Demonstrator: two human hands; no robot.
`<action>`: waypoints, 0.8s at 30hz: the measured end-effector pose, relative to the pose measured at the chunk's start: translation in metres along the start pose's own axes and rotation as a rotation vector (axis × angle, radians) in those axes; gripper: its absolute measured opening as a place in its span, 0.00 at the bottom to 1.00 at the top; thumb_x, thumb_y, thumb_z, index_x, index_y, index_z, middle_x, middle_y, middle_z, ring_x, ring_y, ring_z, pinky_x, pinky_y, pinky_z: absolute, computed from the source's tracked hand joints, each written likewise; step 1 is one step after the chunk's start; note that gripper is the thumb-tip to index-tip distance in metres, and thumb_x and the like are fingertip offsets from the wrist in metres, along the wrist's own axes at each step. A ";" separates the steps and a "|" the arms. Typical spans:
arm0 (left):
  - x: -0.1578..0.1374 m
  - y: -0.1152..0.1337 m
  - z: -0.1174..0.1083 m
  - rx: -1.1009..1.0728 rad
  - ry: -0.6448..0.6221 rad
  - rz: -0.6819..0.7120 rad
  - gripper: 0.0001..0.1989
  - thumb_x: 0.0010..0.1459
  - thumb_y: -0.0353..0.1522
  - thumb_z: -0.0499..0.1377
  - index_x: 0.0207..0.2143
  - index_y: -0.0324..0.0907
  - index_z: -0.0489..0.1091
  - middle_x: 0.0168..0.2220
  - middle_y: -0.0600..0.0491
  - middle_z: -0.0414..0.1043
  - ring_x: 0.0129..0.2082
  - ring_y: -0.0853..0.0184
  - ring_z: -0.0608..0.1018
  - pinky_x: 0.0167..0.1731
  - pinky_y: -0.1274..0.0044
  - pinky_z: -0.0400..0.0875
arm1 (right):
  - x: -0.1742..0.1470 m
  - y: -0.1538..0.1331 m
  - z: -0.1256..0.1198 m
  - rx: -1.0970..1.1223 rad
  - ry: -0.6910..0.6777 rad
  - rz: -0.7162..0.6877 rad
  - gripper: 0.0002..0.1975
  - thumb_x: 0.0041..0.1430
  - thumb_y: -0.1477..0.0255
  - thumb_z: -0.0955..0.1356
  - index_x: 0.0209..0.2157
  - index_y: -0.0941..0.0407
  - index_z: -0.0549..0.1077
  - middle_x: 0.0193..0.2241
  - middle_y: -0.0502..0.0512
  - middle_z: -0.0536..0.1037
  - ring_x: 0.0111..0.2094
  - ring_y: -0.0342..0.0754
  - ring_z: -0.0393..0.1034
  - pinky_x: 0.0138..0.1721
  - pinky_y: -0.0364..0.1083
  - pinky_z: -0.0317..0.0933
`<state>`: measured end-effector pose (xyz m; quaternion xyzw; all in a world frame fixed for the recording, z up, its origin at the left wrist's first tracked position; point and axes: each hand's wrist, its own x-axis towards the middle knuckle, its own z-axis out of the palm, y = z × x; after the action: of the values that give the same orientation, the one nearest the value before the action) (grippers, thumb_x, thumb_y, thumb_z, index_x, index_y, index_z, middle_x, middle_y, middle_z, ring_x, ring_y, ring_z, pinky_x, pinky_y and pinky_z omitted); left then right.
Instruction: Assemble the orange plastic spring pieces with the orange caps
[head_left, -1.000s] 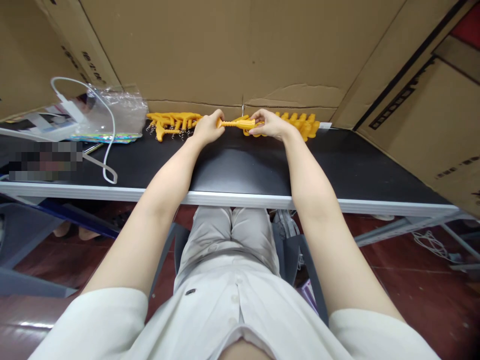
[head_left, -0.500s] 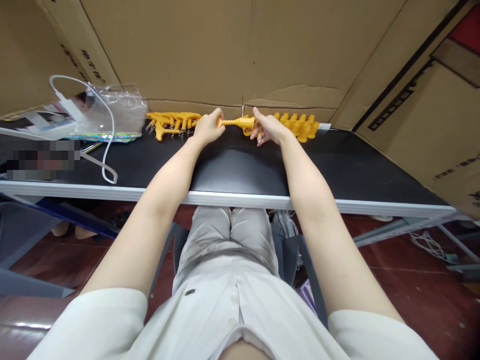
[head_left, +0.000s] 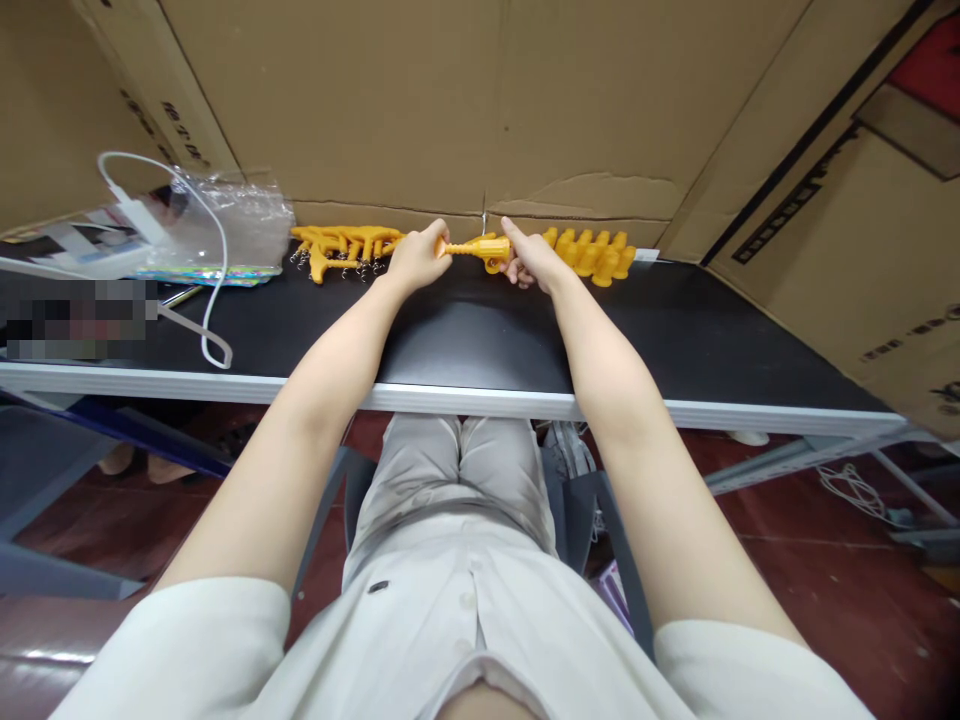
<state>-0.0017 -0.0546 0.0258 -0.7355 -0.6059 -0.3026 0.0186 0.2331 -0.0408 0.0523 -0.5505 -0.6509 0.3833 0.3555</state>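
Tabletop (head_left: 480,335) stretches between hands (head_left: 415,259) and front edge (head_left: 480,402).

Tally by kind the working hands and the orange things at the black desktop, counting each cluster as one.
Hands, left hand and right hand: 2
Orange gun-shaped piece between them: 1
Orange clusters, left cluster and right cluster, their pieces overlapping: 2
Total: 5
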 end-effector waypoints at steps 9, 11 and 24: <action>0.005 -0.005 0.003 -0.006 0.007 -0.015 0.19 0.65 0.29 0.62 0.57 0.46 0.78 0.46 0.45 0.84 0.55 0.45 0.86 0.61 0.59 0.77 | -0.022 -0.013 -0.017 0.259 -0.130 -0.030 0.14 0.72 0.66 0.80 0.48 0.55 0.76 0.31 0.49 0.84 0.23 0.41 0.76 0.26 0.38 0.69; 0.006 -0.007 0.004 -0.013 0.010 -0.009 0.19 0.65 0.29 0.62 0.57 0.46 0.78 0.46 0.46 0.85 0.55 0.45 0.86 0.61 0.59 0.77 | -0.022 -0.013 -0.017 0.269 -0.143 -0.045 0.14 0.71 0.67 0.80 0.45 0.56 0.74 0.30 0.49 0.84 0.22 0.39 0.75 0.26 0.37 0.67; 0.004 0.001 0.002 0.010 0.007 0.015 0.19 0.67 0.36 0.64 0.59 0.48 0.75 0.50 0.46 0.85 0.57 0.45 0.84 0.63 0.57 0.75 | 0.003 -0.001 -0.005 0.087 -0.049 0.055 0.42 0.70 0.30 0.65 0.39 0.57 0.82 0.14 0.50 0.69 0.15 0.42 0.61 0.19 0.41 0.56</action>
<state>-0.0001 -0.0510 0.0264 -0.7391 -0.6015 -0.3020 0.0264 0.2366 -0.0369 0.0556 -0.5426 -0.6269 0.4342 0.3523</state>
